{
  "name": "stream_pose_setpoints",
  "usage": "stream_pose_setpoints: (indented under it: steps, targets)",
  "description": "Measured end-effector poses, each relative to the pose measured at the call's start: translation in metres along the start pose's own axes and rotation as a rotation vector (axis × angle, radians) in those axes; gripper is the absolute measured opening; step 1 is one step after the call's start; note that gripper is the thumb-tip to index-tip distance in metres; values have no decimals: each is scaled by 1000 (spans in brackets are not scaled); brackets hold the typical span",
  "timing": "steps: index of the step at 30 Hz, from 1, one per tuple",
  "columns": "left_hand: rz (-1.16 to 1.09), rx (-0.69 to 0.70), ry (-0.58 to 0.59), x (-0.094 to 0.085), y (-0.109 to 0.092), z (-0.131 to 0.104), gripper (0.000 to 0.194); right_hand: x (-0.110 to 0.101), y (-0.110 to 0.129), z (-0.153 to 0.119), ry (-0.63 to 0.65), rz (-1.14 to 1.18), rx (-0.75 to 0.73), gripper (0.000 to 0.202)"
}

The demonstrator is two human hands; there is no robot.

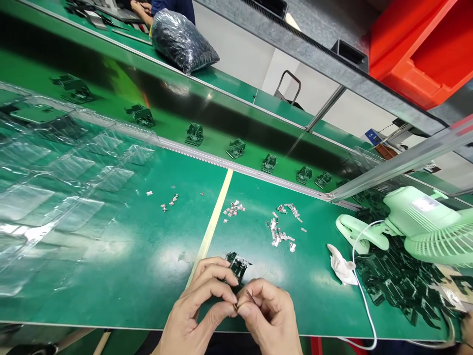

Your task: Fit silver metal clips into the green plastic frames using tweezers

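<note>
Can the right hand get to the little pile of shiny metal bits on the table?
Probably yes. The pile of metal bits lies in the open just beyond the right hand, nothing between them. But that hand is pinching something together with the left hand.

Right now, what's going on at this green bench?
A person holds a small dark plastic part in the left hand, while the right hand pinches a tiny metal piece against it. Loose metal clips lie scattered on the green table. More dark parts are heaped beside a small fan, and others ride the conveyor.
</note>
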State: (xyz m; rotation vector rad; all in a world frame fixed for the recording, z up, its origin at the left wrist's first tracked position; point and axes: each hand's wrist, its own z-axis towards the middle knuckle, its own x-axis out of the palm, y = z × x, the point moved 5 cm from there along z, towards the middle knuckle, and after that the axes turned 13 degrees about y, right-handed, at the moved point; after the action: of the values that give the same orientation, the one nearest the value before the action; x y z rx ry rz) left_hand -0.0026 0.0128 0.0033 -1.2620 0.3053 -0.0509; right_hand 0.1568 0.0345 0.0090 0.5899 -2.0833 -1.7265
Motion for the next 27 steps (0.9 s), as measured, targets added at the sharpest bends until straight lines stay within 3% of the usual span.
stream_pose_setpoints:
  steps: [4,7,10,14,20,23,27]
  targets:
    - [56,-7,-7,-1,-3,-5,15,-3,8,-7,-56,-337,-84,26]
    - [148,-74,-27,0,5,-5,24,-8,11,-6,-98,-443,-110,21]
    - [303,-182,-23,6,23,1,49,-10,10,3,-44,-456,-81,20]
    - [431,-198,-22,16,38,11,50,-12,10,10,-14,-493,-71,16]
    - [375,-169,-38,8,25,20,46,-13,10,10,-49,-286,-67,18]
    - [346,-176,-20,6,20,21,46,-14,10,13,-115,-312,-86,17]
    - [355,-175,-5,9,19,19,48,-9,5,18,-103,-343,-73,19]
